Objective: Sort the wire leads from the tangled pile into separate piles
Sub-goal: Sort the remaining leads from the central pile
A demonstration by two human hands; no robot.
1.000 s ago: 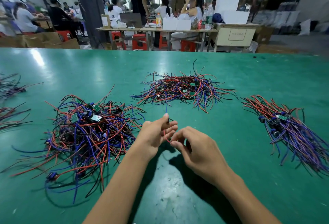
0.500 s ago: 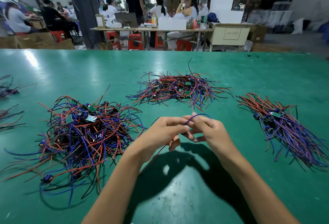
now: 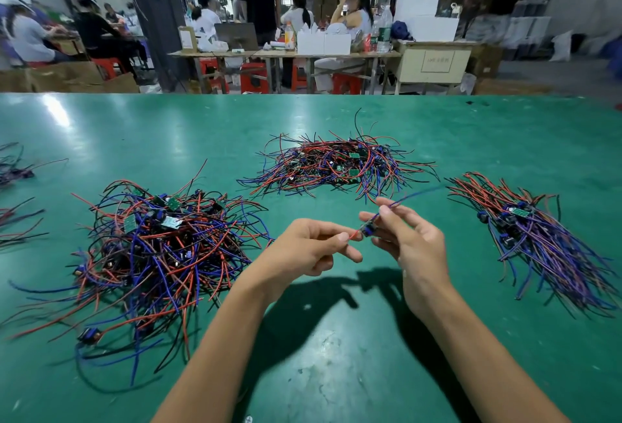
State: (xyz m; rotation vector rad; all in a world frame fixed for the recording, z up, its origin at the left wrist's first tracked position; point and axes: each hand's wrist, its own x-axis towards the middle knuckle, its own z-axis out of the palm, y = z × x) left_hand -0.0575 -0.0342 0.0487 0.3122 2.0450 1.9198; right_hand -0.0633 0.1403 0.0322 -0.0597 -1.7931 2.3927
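The right pile (image 3: 552,247) is smeared with blur along its near side and runs off the table's (image 3: 336,355) right edge of view. Two wire bundles (image 3: 13,167) at the table's left edge are cut by the frame. The lead (image 3: 368,229) between the hands is blurred, its small part too indistinct to identify.

Beyond my grip, my green table (image 3: 336,372) ends at a workshop floor. Wooden tables (image 3: 286,54) with red stools (image 3: 252,77) stand far ahead; white foam blocks (image 3: 424,5) ahead-right, a dark pillar (image 3: 154,18) ahead-left.
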